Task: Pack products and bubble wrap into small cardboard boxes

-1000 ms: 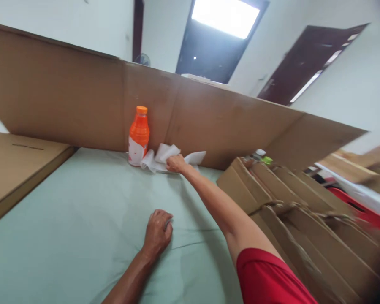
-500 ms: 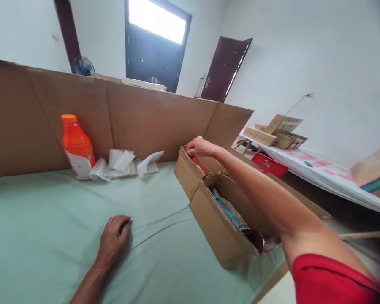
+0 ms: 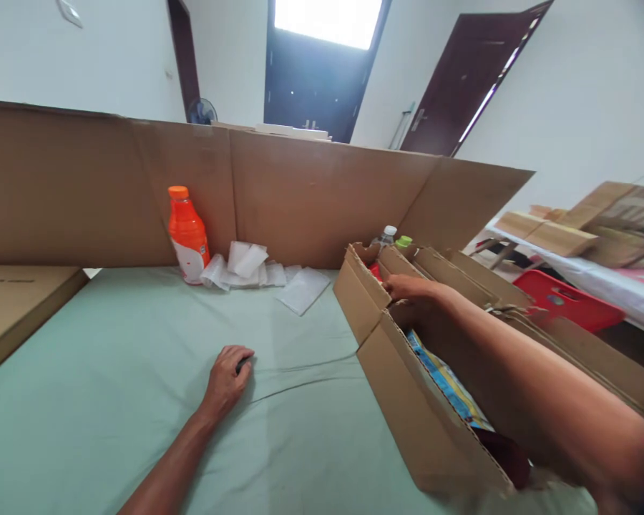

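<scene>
My left hand rests on the green cloth, its fingers curled over a small black object that is mostly covered. On the right, my right hand reaches over the near end of the rear cardboard box; its fingertips are hidden inside. Something red shows in that box beside the hand. Under my right forearm is the nearer cardboard box, holding a blue and yellow packet and a dark maroon item.
An orange bottle stands against the cardboard screen, beside crumpled clear wrap and a flat translucent sheet. Behind the boxes are a clear bottle top and a green cap. A large carton lies left.
The view has swung left. My right hand has come back from the rear box's far end to its near end. The raised translucent sheet now lies flat. My left hand stays on the cloth.
</scene>
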`<state>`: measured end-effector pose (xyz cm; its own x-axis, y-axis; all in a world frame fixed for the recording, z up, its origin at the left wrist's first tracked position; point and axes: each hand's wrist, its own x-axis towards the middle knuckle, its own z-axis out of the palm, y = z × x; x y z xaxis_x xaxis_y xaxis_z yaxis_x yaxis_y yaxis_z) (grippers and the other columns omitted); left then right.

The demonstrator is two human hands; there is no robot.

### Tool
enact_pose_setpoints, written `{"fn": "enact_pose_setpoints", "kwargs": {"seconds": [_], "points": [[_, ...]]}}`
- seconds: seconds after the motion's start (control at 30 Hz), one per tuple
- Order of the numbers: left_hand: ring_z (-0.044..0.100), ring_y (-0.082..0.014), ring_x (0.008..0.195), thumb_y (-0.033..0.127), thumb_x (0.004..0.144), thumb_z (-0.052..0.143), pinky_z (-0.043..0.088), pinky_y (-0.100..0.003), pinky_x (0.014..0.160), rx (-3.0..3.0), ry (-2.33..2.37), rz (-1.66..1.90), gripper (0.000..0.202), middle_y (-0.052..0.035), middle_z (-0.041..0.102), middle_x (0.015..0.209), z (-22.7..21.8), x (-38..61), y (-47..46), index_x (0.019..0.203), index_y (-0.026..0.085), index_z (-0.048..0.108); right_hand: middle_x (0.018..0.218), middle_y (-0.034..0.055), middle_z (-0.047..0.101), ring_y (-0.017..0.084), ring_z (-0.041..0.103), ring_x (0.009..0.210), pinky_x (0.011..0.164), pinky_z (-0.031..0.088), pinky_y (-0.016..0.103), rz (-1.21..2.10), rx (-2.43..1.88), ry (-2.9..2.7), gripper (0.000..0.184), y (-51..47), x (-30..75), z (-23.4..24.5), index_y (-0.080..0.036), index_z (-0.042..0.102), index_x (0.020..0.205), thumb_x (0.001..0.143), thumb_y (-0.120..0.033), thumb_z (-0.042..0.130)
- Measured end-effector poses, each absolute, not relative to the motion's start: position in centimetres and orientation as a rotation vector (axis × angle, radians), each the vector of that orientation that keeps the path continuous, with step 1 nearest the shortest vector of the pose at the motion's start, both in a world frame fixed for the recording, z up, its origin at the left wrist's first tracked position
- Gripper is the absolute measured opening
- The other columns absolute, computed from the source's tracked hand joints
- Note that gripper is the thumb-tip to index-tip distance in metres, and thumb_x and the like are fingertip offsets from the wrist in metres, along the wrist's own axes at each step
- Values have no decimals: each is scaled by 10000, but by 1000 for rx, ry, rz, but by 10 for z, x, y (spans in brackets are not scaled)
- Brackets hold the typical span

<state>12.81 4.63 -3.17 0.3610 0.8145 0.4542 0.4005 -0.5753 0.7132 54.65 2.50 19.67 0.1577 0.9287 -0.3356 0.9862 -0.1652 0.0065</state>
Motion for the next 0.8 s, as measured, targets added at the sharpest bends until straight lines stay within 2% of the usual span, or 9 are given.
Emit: {"fn": "enact_pose_setpoints", "kwargs": {"seconds": [0.13, 0.23, 0.37, 0.43, 0.53, 0.63, 0.67, 0.73, 0.8], "points": [[660, -241, 950, 181, 815, 515, 537, -408, 891, 2116, 1039, 1135, 224, -67, 745, 922, -32, 130, 47, 897, 218, 719, 668, 41, 705, 207, 660, 669, 604, 445, 269, -223, 2358, 1778, 160, 13, 542, 215, -203, 746, 679, 720, -146, 602], [653, -244, 941, 161, 806, 513, 530, -412, 886, 2097, 1032, 1141, 228, -68, 742, 919, -32, 131, 47, 891, 214, 717, 690, 70, 701, 194, 631, 645, 590, 415, 272, 14, 2532, 1730, 145, 5, 530, 248, -175, 734, 693, 747, -148, 602], [646, -248, 931, 144, 801, 510, 523, -415, 870, 2079, 1018, 1134, 233, -69, 740, 912, -32, 132, 47, 894, 208, 714, 839, 106, 731, 163, 629, 715, 626, 414, 251, 326, 2695, 1799, 237, 12, 491, 301, -102, 743, 906, 863, -208, 535], [642, -255, 936, 135, 795, 511, 517, -427, 874, 2070, 1021, 1133, 239, -71, 738, 913, -33, 132, 47, 901, 206, 713, 949, 120, 740, 161, 643, 791, 667, 428, 242, 445, 2719, 1858, 302, 29, 460, 312, -88, 727, 1027, 910, -234, 490], [638, -258, 939, 120, 789, 514, 510, -430, 876, 2065, 1025, 1136, 242, -71, 736, 910, -33, 134, 47, 901, 206, 711, 1096, 117, 735, 183, 663, 960, 770, 449, 243, 518, 2705, 1893, 317, 73, 409, 295, -125, 720, 1109, 928, -205, 471], [634, -249, 926, 101, 779, 519, 510, -416, 870, 2063, 1034, 1143, 248, -67, 734, 901, -33, 136, 47, 897, 205, 710, 1045, 94, 758, 220, 686, 996, 804, 470, 259, 359, 2643, 1874, 187, 120, 367, 250, -175, 765, 981, 857, -192, 626], [633, -246, 921, 93, 776, 520, 510, -410, 867, 2061, 1040, 1144, 252, -67, 733, 900, -32, 136, 47, 899, 203, 710, 1016, 87, 763, 228, 693, 986, 802, 483, 265, 272, 2615, 1871, 134, 132, 358, 234, -183, 769, 932, 822, -215, 699], [633, -240, 923, 75, 766, 522, 510, -397, 864, 2057, 1049, 1141, 265, -67, 732, 903, -32, 137, 48, 905, 198, 711, 1013, 76, 758, 228, 694, 983, 826, 514, 300, 120, 2568, 1864, 158, 149, 347, 205, -181, 756, 916, 807, -293, 773], [630, -237, 935, 59, 758, 526, 506, -388, 867, 2052, 1052, 1130, 277, -65, 731, 908, -30, 137, 48, 911, 194, 712, 1067, 73, 736, 214, 684, 999, 879, 536, 365, 20, 2556, 1847, 235, 154, 348, 184, -166, 725, 995, 892, -377, 718]]}}
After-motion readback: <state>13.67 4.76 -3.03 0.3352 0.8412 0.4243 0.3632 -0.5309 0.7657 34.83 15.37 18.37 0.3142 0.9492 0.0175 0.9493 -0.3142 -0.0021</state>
